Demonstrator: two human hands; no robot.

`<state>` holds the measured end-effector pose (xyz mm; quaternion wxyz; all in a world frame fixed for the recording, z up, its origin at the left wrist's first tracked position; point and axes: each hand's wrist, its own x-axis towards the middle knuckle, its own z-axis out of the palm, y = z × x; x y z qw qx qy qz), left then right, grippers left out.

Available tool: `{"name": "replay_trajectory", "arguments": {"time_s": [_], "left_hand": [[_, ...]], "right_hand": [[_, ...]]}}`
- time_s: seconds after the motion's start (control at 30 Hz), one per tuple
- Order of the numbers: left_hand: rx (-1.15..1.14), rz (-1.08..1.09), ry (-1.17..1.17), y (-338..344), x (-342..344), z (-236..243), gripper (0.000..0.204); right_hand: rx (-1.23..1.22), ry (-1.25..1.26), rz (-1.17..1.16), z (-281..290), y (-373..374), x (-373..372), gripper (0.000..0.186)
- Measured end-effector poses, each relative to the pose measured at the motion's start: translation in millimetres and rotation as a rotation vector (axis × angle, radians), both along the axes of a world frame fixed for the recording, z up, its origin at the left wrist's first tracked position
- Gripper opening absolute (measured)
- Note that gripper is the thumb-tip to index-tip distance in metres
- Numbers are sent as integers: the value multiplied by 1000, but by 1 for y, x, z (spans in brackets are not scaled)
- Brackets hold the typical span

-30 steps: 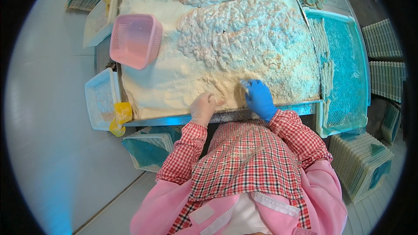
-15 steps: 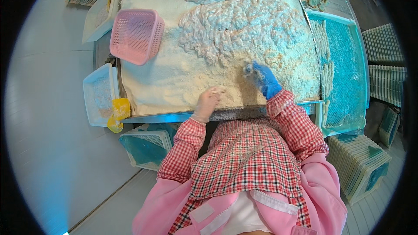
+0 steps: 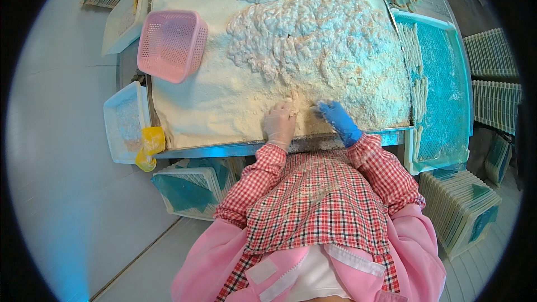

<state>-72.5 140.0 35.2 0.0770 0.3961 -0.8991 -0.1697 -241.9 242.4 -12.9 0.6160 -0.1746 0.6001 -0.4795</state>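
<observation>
- Tabletop (image 3: pixel 215 150) at 12 o'clock, spread with powder (image 3: pixel 201 112); 2 lumpy heaps (image 3: pixel 313 31) on it toward 1 o'clock.
- My left hand (image 3: pixel 280 122) and right hand (image 3: pixel 337 121) are apart, fingers curled at the powder; I can't tell whether either grips anything.
- I judge this step fingertip work; the next move calls for a light pinch.

Pink jacket (image 3: pixel 417 246), plaid apron (image 3: pixel 321 207), red gingham sleeves (image 3: pixel 254 182), blue right glove (image 3: pixel 339 123).
</observation>
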Motion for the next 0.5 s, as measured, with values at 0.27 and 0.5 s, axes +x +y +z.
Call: {"name": "replay_trajectory", "arguments": {"time_s": [0.27,0.5], "left_hand": [[-247,-15,312,2,-26,27,45],[148,-60,429,20,-61,24,57]], "right_hand": [[-150,-679,-372,49,-29,46,51],[-176,-828,-396,69,-25,38,50]]}}
